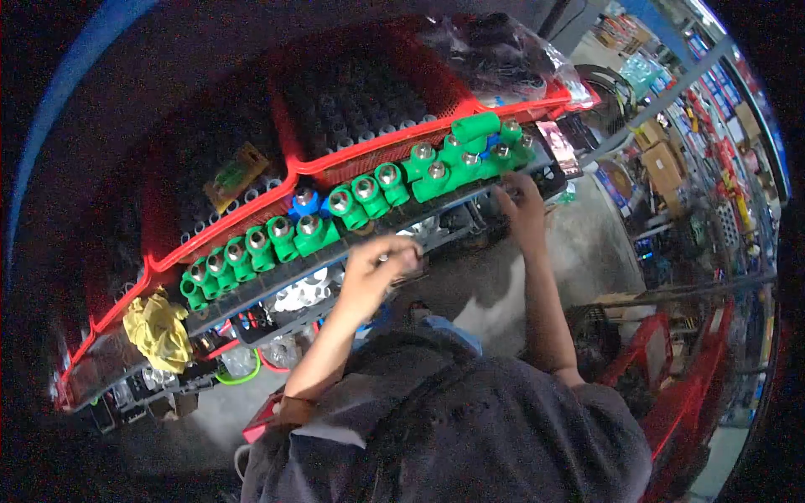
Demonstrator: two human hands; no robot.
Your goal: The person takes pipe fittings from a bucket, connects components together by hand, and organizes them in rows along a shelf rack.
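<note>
A row of green pipe fittings (365, 191) with metal inserts lines the dark ledge before the red baskets. More green fittings (436, 174) are grouped at the right end, with a plain green one (475, 127) lying on top. My left hand (377, 270) is over the ledge's near edge, below the middle of the row; its fingers are curled together, blurred, and whatever they hold is too small to name. Near the right group is my right hand (523, 210), its fingers loosely bent and apart, with nothing visible between them. A blue fitting (305, 201) stands behind the row.
Red baskets (369, 140) of metal parts stand behind the ledge. A yellow cloth (157, 329) lies at its left end. White fittings (303, 291) sit under the near edge. Cardboard boxes (661, 164) are at the right, and red metal parts (681, 394) lower right.
</note>
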